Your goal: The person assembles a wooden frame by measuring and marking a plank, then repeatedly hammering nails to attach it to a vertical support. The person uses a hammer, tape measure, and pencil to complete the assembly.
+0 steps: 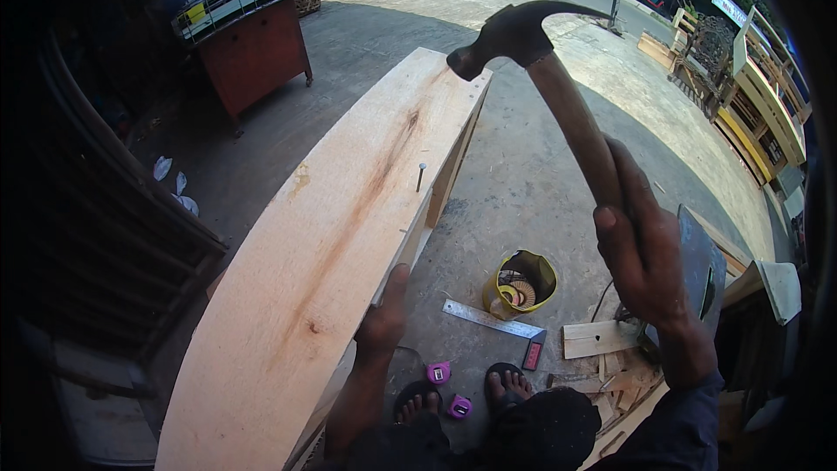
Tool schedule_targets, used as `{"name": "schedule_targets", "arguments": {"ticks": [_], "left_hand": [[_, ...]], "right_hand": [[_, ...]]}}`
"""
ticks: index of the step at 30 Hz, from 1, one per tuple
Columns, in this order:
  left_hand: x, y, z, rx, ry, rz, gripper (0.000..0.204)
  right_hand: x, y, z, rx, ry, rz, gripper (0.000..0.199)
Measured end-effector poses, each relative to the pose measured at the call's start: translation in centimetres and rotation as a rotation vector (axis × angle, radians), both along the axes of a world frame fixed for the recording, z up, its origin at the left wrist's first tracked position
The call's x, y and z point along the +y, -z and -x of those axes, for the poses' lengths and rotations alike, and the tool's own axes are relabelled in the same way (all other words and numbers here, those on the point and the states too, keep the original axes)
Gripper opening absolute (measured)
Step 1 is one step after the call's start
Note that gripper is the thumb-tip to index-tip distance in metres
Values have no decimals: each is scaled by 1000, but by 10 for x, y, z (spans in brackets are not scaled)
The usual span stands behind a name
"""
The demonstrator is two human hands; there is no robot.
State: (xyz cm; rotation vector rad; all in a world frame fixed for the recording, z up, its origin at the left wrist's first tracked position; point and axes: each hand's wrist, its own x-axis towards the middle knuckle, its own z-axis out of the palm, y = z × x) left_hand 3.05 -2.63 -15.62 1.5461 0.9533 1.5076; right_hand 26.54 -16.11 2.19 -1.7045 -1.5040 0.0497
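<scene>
A claw hammer (pixel 571 92) with a dark head and wooden handle is raised in my right hand (pixel 641 244), fingers wrapped round the handle's lower end. Its head hangs above the far end of a long pale wooden board (pixel 305 227), which has a brown streak along its grain. One nail (pixel 420 177) stands partly driven near the board's right edge. My left hand (pixel 384 318) is at that edge, nearer to me, its thumb up along the side; the other fingers are hidden beneath the board. More wood shows under the board's right side.
On the concrete floor lie a yellow bucket (pixel 520 283) with discs inside, a try square (pixel 493 323) and two pink tape measures (pixel 438 372). Wood offcuts (pixel 602 340) are heaped at the right. A red wheeled cabinet (pixel 253 57) stands at the far left, and stacked wooden frames (pixel 763 109) at the far right.
</scene>
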Motion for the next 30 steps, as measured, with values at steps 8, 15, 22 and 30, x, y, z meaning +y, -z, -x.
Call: {"name": "schedule_targets", "arguments": {"ticks": [8, 15, 22, 30], "left_hand": [[0, -1, -2, -21, 3, 33, 74], [1, 0, -1, 35, -39, 0, 67], [2, 2, -2, 29, -46, 22, 68], [3, 0, -2, 90, -93, 5, 67]], "right_hand": [[-1, -5, -5, -212, -49, 151, 58], [3, 7, -8, -93, -85, 28, 60], [4, 9, -2, 123, -1, -17, 59], [8, 1, -5, -197, -36, -3, 60]]}}
